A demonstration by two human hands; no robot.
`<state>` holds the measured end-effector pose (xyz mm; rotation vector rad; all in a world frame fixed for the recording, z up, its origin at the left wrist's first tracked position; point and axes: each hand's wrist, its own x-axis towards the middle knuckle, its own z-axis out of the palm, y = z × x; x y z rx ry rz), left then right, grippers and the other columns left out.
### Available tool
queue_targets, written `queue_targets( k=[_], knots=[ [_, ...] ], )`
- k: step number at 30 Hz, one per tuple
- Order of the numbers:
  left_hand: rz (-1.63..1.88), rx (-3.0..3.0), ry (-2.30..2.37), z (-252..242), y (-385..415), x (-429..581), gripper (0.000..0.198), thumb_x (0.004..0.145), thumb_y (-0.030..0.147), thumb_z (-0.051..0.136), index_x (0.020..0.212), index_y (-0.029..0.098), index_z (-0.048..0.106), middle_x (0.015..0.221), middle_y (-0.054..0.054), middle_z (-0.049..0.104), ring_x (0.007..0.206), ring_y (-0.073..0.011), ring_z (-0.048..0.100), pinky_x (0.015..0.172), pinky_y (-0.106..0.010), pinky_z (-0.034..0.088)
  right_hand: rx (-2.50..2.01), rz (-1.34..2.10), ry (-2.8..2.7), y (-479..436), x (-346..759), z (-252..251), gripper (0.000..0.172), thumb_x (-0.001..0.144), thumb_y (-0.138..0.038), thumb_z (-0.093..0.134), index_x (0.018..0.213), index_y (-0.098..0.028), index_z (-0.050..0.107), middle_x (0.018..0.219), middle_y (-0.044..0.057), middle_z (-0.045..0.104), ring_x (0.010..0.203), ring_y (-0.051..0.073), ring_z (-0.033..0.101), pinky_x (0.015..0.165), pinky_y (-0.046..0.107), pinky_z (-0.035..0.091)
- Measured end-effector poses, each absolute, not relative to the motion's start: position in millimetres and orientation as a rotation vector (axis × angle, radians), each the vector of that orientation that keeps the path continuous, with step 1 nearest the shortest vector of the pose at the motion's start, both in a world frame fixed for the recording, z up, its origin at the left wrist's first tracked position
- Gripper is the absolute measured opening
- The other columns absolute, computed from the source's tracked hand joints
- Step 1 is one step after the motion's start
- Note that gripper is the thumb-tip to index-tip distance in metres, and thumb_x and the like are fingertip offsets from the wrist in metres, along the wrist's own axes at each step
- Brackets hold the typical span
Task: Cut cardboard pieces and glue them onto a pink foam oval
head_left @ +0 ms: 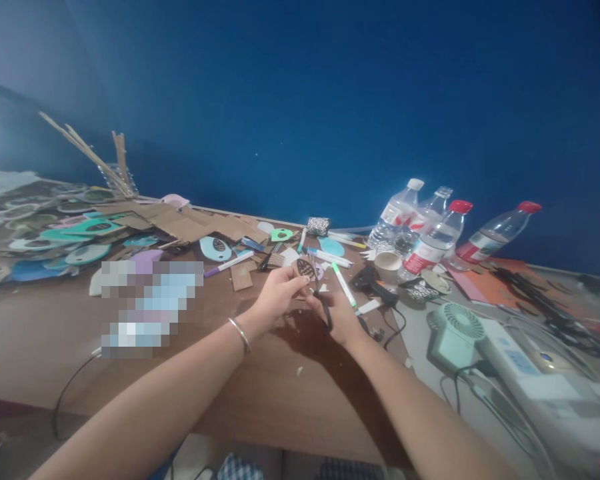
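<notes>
My left hand (276,297), with a silver bangle on its wrist, pinches a small brown cardboard piece (306,269) that bears a dark leaf-like pattern. Close on its right, my right hand (341,316) is closed around black-handled scissors (324,301). The scissor blades point away from me and stand right beside the cardboard piece; whether they touch it I cannot tell. Both hands are above the front middle of the brown table (260,387). Small paper scraps lie on the tabletop below them.
Markers (344,285), a black glue gun (375,285) and cut paper shapes (216,248) lie just beyond the hands. Cardboard sheets (180,220) are heaped at left. Several plastic bottles (430,250) stand at right, behind a green fan (457,333) and a power strip (510,353). A cabled, pixelated object (155,307) lies left.
</notes>
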<state>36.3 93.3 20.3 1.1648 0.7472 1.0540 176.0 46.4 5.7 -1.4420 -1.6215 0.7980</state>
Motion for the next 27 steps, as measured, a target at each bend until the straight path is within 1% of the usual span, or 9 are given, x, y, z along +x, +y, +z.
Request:
queue_targets(
  k=[3,7,10,12,14,18,22,27],
  knots=[
    [1.068,1.169,0.766,22.0,94.1,35.6,0.014,0.065,0.02,0.06,0.057,0.013,0.051,0.049,0.003,0.05,0.045,-0.0053,0.045,0.048,-0.018,0.036,-1.488,0.793,-1.632,48.1,177.8,5.4,0.039,0.07,-0.05,0.056,0.056,-0.014,0.06,0.047,-0.002,0.048,0.051,0.014,0.046,0.049,0.023,0.031],
    [1.099,1.169,0.814,20.5,96.6,34.2,0.016,0.066,0.023,0.06,0.057,0.014,0.05,0.048,0.004,0.048,0.044,-0.0046,0.041,0.045,-0.017,0.03,-1.529,0.805,-1.63,49.3,178.3,4.3,0.041,0.071,-0.049,0.056,0.05,-0.015,0.053,0.043,-0.004,0.041,0.047,0.012,0.041,0.045,0.022,0.027],
    [1.142,1.176,0.842,18.2,98.1,33.3,0.02,0.068,0.026,0.058,0.056,0.014,0.048,0.049,0.004,0.046,0.045,-0.0047,0.04,0.045,-0.016,0.028,-1.458,0.875,-1.67,47.2,175.9,6.0,0.041,0.074,-0.049,0.053,0.054,-0.014,0.055,0.047,-0.002,0.047,0.048,0.012,0.045,0.047,0.022,0.032],
    [1.181,1.184,0.877,17.3,98.7,32.9,0.023,0.07,0.029,0.057,0.055,0.014,0.047,0.049,0.005,0.044,0.046,-0.0048,0.039,0.045,-0.016,0.028,-1.403,0.893,-1.73,45.1,174.2,9.0,0.04,0.076,-0.049,0.051,0.061,-0.013,0.059,0.055,0.001,0.054,0.054,0.014,0.049,0.052,0.023,0.036],
    [1.203,1.211,0.921,16.8,99.2,32.5,0.025,0.071,0.032,0.057,0.055,0.015,0.046,0.048,0.005,0.044,0.046,-0.005,0.038,0.046,-0.016,0.029,-1.393,0.889,-1.773,43.4,173.1,12.0,0.039,0.077,-0.049,0.051,0.068,-0.012,0.061,0.062,0.002,0.058,0.061,0.016,0.051,0.058,0.024,0.039],
    [1.188,1.318,0.962,16.6,99.2,32.4,0.028,0.072,0.033,0.056,0.055,0.015,0.044,0.047,0.005,0.043,0.046,-0.0056,0.038,0.047,-0.018,0.029,-1.445,0.874,-1.784,43.5,173.4,11.7,0.042,0.077,-0.051,0.05,0.076,-0.012,0.065,0.065,0.004,0.059,0.066,0.019,0.053,0.06,0.026,0.04],
    [1.149,1.427,0.963,18.4,96.8,32.8,0.026,0.073,0.032,0.055,0.055,0.015,0.044,0.049,0.005,0.046,0.048,-0.0063,0.04,0.05,-0.019,0.031,-1.465,0.866,-1.749,45.3,174.4,6.4,0.044,0.076,-0.052,0.05,0.075,-0.011,0.066,0.064,0.005,0.061,0.068,0.021,0.055,0.06,0.027,0.041],
    [1.106,1.457,0.957,23.6,91.7,33.0,0.025,0.073,0.031,0.054,0.056,0.015,0.045,0.05,0.005,0.047,0.049,-0.0067,0.041,0.051,-0.02,0.031,-1.39,0.843,-1.748,45.8,174.2,5.7,0.041,0.077,-0.05,0.051,0.076,-0.012,0.065,0.066,0.005,0.062,0.07,0.022,0.056,0.062,0.028,0.042]
  ],
)
